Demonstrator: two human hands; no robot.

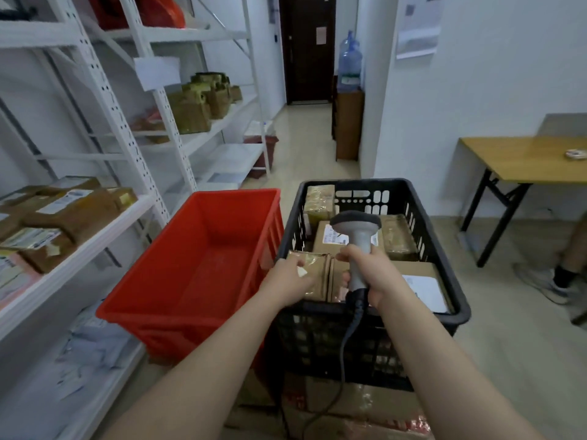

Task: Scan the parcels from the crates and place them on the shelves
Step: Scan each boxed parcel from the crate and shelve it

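The black crate [444,312] sits just beside the red crate [203,265], on its right, and it's packed with brown taped parcels [397,236]. One stands upright in the far left corner. A white-labelled box lies mid-crate, and another fills the near right corner. The left hand [287,277] holds a small parcel [317,277] at the near left edge. The right hand [371,274] grips the grey scanner [357,236] upright over the crate, cable hanging down. More labelled parcels lie flat on the white shelves [95,236].

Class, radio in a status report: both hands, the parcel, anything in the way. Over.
Left hand grips parcel in black crate. Right hand holds scanner. Cable trails over near rim.
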